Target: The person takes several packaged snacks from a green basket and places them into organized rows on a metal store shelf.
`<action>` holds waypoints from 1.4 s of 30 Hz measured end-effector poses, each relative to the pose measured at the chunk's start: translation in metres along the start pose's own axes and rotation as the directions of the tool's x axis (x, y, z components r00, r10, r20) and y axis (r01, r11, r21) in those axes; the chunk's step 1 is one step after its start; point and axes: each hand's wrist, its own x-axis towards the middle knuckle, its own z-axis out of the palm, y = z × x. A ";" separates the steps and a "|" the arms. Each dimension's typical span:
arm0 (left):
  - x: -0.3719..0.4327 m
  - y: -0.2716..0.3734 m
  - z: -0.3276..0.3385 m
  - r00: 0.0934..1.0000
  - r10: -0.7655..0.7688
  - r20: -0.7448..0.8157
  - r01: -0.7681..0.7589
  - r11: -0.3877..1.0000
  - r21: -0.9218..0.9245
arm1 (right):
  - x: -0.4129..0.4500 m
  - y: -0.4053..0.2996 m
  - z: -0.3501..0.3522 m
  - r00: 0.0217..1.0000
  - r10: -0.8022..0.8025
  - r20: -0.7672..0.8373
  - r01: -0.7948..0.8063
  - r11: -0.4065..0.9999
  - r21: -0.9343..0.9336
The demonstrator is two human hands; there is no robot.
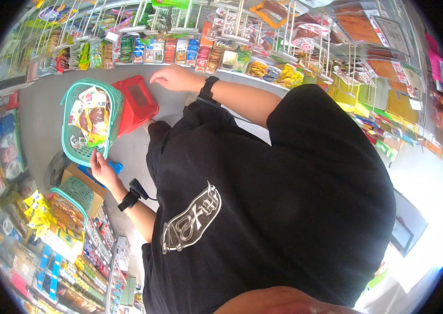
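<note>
My left hand (103, 169) is at the near end of a turquoise plastic shopping basket (64, 131), its fingertips against the rim. Whether the fingers grip the rim is unclear. Inside the basket lie several clear packs of brown food (95, 117) with white and yellow labels. My right hand (176, 78) is stretched out in front of the lower shelf, fingers loosely bent and nothing visible in it. Below its fingertips is a red plastic stool or bin (137, 104), beside the basket.
Small snack packets (158, 51) line the low shelf, and bagged foods (308, 31) hang from hooks above. Another turquoise basket (74, 190) with yellow packs (41, 214) stands by a cardboard box (97, 196). A blue plastic object (115, 167) is near my left hand. Stocked shelves (76, 274) continue at lower left.
</note>
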 end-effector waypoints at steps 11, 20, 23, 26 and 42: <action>0.107 -0.026 -0.045 0.975 0.113 0.189 -0.093 0.989 -0.114 | 0.044 -0.049 0.053 0.989 0.044 -0.143 -0.065 0.988 -0.143; 0.175 -0.050 -0.081 0.944 0.134 0.301 -0.124 0.991 -0.052 | 0.090 -0.079 0.113 0.969 0.033 -0.244 -0.080 0.979 -0.185; 0.188 -0.058 -0.091 0.934 0.077 0.349 -0.069 0.997 -0.035 | 0.096 -0.081 0.142 0.972 0.125 -0.200 -0.146 0.985 -0.094; 0.210 -0.084 -0.102 0.926 0.032 0.377 -0.011 0.998 -0.057 | 0.099 -0.095 0.157 0.980 0.112 -0.167 -0.134 0.983 -0.126; 0.247 -0.087 -0.082 0.834 -0.092 0.544 0.066 0.996 0.068 | 0.076 -0.086 0.156 0.933 0.238 -0.270 -0.283 0.949 -0.142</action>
